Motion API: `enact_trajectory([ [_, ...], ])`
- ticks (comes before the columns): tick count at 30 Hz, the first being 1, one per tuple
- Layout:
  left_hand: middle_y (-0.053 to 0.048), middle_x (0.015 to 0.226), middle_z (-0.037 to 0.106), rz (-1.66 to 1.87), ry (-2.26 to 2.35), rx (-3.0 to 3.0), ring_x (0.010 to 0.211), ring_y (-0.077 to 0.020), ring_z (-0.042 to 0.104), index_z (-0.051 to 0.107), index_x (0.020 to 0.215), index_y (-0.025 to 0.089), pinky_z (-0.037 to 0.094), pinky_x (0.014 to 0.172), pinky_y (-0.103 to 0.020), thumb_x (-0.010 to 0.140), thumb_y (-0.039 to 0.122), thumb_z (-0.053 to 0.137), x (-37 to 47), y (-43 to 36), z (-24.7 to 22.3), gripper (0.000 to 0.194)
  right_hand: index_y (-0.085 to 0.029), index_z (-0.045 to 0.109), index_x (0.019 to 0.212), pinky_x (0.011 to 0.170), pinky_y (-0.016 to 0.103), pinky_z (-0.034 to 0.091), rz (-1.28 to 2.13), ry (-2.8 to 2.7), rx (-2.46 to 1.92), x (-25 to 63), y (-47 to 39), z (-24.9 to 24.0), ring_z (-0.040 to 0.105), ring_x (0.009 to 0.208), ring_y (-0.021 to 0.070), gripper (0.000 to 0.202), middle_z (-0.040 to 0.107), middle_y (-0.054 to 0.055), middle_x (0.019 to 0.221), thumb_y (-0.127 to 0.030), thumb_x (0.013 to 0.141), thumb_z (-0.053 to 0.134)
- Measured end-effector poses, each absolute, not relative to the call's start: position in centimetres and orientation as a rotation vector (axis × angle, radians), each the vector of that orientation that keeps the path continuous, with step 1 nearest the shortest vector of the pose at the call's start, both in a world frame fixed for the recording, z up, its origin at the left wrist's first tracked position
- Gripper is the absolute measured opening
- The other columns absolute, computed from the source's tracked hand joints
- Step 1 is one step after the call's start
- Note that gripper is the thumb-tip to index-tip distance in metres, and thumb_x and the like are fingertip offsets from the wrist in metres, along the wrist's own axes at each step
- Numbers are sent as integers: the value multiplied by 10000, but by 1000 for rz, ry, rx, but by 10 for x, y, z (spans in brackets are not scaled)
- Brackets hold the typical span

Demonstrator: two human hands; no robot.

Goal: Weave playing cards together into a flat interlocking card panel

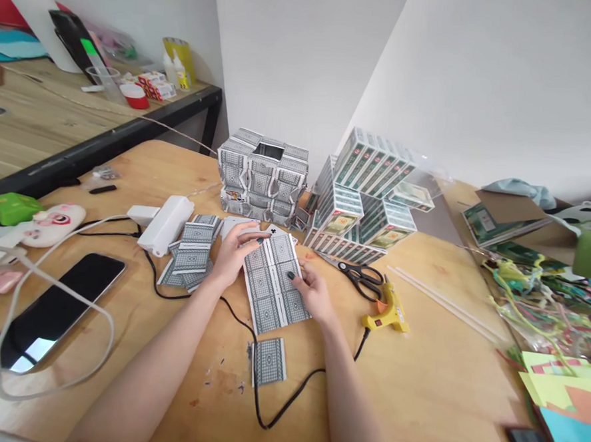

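A panel of joined patterned playing cards [274, 283] is held tilted between my two hands at the middle of the table. My left hand [238, 249] grips its upper left edge, fingers over the top. My right hand [312, 290] pinches its right edge, thumb on the card face. White card faces show behind the panel. One folded card piece [269, 361] lies just below, beside a black cord. A pile of folded cards [193, 255] sits left of my left hand. Behind stands a block built of cards [263, 176] with an opening on top.
Stacked card boxes [361, 205] stand at the back right. Scissors [362, 275], a yellow glue gun [387, 310] and clear sticks [445, 303] lie right of my hands. The gun's black cord loops across the front. A phone [54, 309] and white cable lie left.
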State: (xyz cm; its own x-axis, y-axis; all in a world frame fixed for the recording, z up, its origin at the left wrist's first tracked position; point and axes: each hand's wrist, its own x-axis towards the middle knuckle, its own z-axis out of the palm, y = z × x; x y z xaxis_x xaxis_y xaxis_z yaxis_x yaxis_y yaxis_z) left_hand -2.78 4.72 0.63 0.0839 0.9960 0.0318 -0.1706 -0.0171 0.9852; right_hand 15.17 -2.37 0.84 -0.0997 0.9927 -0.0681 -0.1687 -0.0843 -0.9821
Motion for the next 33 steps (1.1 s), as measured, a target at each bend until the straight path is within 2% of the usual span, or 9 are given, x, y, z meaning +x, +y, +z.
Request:
enact_trajectory([
  [2,-64,1001,691,1168,1023,1241,976,-244,608,600,1102,196,435,856,-365,699,333,648,-31,48,9,429,-254,609,1059,874,365,448,1375,-1169,-1067,151,-23,8,608,946,224,337,672,2,1006,-374,744,633],
  [4,-66,1028,689,1115,1103,1326,996,-252,599,676,997,188,424,887,-361,702,352,648,-31,48,10,339,-263,625,1063,971,381,386,1328,-1242,-1059,151,-22,9,567,1054,232,321,654,-3,1077,-373,762,612],
  [7,-55,1022,694,1072,1155,1386,1002,-245,596,708,927,190,416,906,-352,711,333,641,-30,48,6,267,-268,631,1079,1013,396,345,1282,-1306,-1083,152,-22,10,533,1113,241,322,644,-7,1112,-381,780,584],
  [15,-48,991,699,1056,1136,1372,981,-241,595,712,889,202,410,891,-344,695,304,649,-29,48,2,228,-243,654,1014,937,401,398,1293,-1325,-1137,156,-22,7,578,993,244,295,669,11,1033,-404,781,574],
  [18,-55,983,694,1136,1149,1195,975,-249,591,707,870,191,417,869,-343,664,320,675,-24,48,4,245,-231,640,982,849,380,444,1371,-1176,-1145,157,-21,8,608,902,233,291,680,15,968,-402,748,614],
  [24,-38,908,668,1167,926,908,829,-210,606,608,1038,194,452,741,-316,710,398,611,-12,40,9,386,-238,543,911,722,331,481,1392,-906,-1101,156,-22,11,624,784,204,240,673,-11,815,-374,733,627],
  [27,-11,793,625,1077,1011,1090,712,-179,573,566,1065,213,440,666,-289,742,375,587,-6,33,5,363,-248,517,1007,833,363,460,1268,-924,-1166,153,-21,6,591,941,218,298,652,9,977,-400,761,591],
  [29,2,747,578,1051,1102,1230,620,-153,518,527,1109,227,420,616,-277,779,348,545,-2,29,2,351,-246,512,1074,946,381,394,1141,-988,-1229,150,-21,3,526,1067,221,340,605,22,1108,-423,787,558],
  [33,-32,921,554,1118,1198,1442,653,-140,485,455,1171,224,416,671,-287,837,293,456,4,24,-2,341,-248,498,1138,1053,396,276,1017,-1069,-1280,146,-20,-2,428,1180,222,385,537,30,1213,-451,811,521],
])
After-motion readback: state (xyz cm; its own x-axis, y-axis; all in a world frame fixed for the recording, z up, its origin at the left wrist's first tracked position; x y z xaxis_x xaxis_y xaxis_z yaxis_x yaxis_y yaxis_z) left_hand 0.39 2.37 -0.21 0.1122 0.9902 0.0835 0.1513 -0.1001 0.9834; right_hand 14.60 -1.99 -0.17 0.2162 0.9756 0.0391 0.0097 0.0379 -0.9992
